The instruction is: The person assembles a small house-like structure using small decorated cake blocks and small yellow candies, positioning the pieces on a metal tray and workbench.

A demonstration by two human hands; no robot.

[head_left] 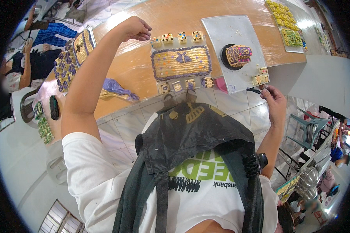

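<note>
My left hand [137, 28] hovers over the table just beyond the upper left of a tray. Its fingers are bent and pressed together, and their undersides are hidden. On that tray lies a rectangular cake [181, 64] with yellow icing, a purple border and a purple bow, with several small decorated cakes [181, 37] above and below it. My right hand [275, 101] is closed in a pinch by the near right corner of a grey board [237, 40]. A short black strip-like thing [254, 90] shows at its fingertips. The board bears a purple-and-yellow cake [239, 55] on a black round base.
A purple-tipped piping bag [118, 90] lies left of the tray. Another yellow-and-purple cake [83, 46] stands at far left, beside purple-topped cupcakes [64, 70]. A tray of yellow-iced pieces [282, 19] is at far right. Other people are at the left and right edges.
</note>
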